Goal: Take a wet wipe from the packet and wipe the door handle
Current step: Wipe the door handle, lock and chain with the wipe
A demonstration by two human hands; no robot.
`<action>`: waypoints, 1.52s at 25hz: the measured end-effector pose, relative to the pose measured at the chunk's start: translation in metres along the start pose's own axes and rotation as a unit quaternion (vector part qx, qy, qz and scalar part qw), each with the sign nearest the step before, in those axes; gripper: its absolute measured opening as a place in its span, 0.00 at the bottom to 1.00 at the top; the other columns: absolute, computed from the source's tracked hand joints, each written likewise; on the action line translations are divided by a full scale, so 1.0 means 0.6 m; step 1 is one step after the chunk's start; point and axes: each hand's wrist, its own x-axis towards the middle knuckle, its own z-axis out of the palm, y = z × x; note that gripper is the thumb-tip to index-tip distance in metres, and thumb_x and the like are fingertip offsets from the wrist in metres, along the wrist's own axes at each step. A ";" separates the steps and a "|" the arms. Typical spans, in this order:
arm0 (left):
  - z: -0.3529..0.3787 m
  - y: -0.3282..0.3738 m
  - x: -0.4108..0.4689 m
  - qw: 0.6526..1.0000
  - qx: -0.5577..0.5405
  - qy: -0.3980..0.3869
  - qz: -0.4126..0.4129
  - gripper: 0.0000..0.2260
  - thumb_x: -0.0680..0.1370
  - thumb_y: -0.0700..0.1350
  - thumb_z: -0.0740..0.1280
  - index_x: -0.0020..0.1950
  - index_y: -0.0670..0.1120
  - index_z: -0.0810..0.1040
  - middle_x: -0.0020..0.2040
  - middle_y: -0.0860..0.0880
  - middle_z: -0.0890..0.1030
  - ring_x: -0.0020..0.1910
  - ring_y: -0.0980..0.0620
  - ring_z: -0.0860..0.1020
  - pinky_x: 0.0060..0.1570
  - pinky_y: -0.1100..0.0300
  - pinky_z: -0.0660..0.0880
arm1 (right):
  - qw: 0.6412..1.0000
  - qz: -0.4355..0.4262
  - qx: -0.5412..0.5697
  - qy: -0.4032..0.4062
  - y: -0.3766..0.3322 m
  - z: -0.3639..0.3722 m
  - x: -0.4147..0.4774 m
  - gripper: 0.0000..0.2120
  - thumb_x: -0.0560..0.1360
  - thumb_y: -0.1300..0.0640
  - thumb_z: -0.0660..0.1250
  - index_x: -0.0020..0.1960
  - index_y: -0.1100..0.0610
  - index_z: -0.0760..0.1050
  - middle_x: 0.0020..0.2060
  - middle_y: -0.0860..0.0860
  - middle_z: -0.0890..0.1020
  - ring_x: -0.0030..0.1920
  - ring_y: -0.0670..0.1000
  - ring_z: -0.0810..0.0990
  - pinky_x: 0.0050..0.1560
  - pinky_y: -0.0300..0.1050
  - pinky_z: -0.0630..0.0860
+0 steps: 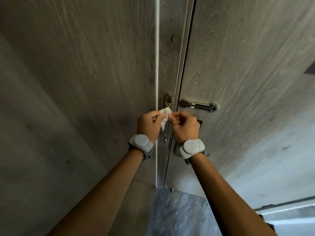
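Observation:
A crumpled white wet wipe (165, 111) is held between both hands in front of the door's edge. My left hand (150, 124) pinches its left side and my right hand (183, 125) pinches its right side. The metal lever door handle (198, 105) sits on the grey wooden door, up and to the right of my right hand and apart from it. No wipe packet shows in view.
A brass lock plate (167, 99) sits on the frame just above the wipe. A door chain (165, 133) hangs between my wrists. Grey wood panels (76, 82) stand to the left, and blue-grey floor tile (179, 215) lies below.

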 end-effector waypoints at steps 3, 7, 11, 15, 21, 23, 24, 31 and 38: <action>-0.001 -0.007 -0.009 1.000 -0.009 0.007 -0.009 0.07 0.77 0.46 0.69 0.45 0.43 0.84 0.37 0.46 0.84 0.35 0.50 0.82 0.35 0.48 0.81 | 1.000 -0.002 0.000 0.000 0.005 0.000 -0.007 0.05 0.75 0.54 0.73 0.47 0.55 0.83 0.36 0.45 0.83 0.36 0.38 0.80 0.42 0.30 0.76; -0.008 -0.023 -0.016 1.000 0.004 -0.005 -0.011 0.06 0.78 0.46 0.69 0.46 0.46 0.83 0.38 0.49 0.85 0.35 0.56 0.82 0.36 0.51 0.81 | 1.000 0.005 -0.014 -0.003 0.013 -0.005 -0.003 0.06 0.75 0.54 0.73 0.48 0.56 0.83 0.37 0.46 0.84 0.35 0.38 0.79 0.38 0.22 0.72; -0.001 -0.016 -0.002 1.000 -0.013 -0.021 -0.018 0.09 0.78 0.50 0.68 0.51 0.46 0.83 0.42 0.49 0.86 0.40 0.57 0.84 0.40 0.54 0.83 | 0.999 0.007 -0.026 -0.020 0.009 -0.002 0.014 0.08 0.75 0.53 0.72 0.52 0.55 0.84 0.42 0.49 0.86 0.40 0.42 0.81 0.45 0.31 0.74; 0.007 -0.013 0.002 0.999 -0.031 -0.038 0.000 0.11 0.78 0.48 0.68 0.55 0.44 0.83 0.45 0.51 0.86 0.40 0.65 0.82 0.41 0.70 0.79 | 0.998 0.007 -0.038 -0.058 0.017 0.005 0.019 0.10 0.77 0.52 0.70 0.56 0.54 0.84 0.49 0.51 0.87 0.49 0.46 0.84 0.51 0.35 0.75; 0.010 -0.036 -0.018 0.998 0.007 -0.069 -0.004 0.11 0.79 0.45 0.67 0.36 0.48 0.78 0.27 0.54 0.76 0.27 0.60 0.74 0.28 0.73 0.66 | 0.997 0.016 -0.050 -0.065 0.047 0.014 0.008 0.08 0.76 0.54 0.71 0.54 0.53 0.85 0.48 0.52 0.87 0.50 0.49 0.85 0.55 0.41 0.78; 0.011 -0.046 -0.023 0.997 0.003 -0.073 -0.011 0.12 0.79 0.44 0.67 0.35 0.48 0.78 0.26 0.55 0.75 0.26 0.60 0.75 0.27 0.74 0.65 | 0.997 0.018 -0.048 -0.063 0.057 0.019 0.005 0.08 0.76 0.55 0.71 0.54 0.54 0.85 0.47 0.52 0.87 0.49 0.48 0.84 0.53 0.39 0.78; 0.012 -0.052 -0.024 0.997 0.004 -0.076 -0.012 0.12 0.79 0.44 0.67 0.35 0.45 0.78 0.26 0.54 0.75 0.26 0.59 0.75 0.27 0.73 0.65 | 0.997 0.019 -0.046 -0.063 0.062 0.021 0.003 0.08 0.76 0.55 0.71 0.54 0.54 0.85 0.47 0.52 0.87 0.47 0.47 0.84 0.53 0.39 0.77; 0.029 -0.099 -0.051 0.993 0.009 -0.110 -0.033 0.15 0.79 0.47 0.66 0.36 0.40 0.79 0.27 0.45 0.77 0.27 0.51 0.74 0.27 0.58 0.68 | 0.995 0.035 -0.054 -0.080 0.104 0.041 -0.007 0.06 0.76 0.57 0.72 0.51 0.55 0.85 0.44 0.51 0.87 0.43 0.45 0.83 0.42 0.25 0.72; 0.042 -0.139 -0.083 0.987 0.012 -0.140 -0.076 0.13 0.79 0.48 0.66 0.35 0.47 0.80 0.28 0.50 0.79 0.27 0.53 0.77 0.27 0.56 0.75 | 0.989 0.051 -0.088 -0.107 0.148 0.059 -0.023 0.06 0.75 0.56 0.72 0.50 0.56 0.86 0.43 0.52 0.87 0.41 0.44 0.81 0.36 0.19 0.69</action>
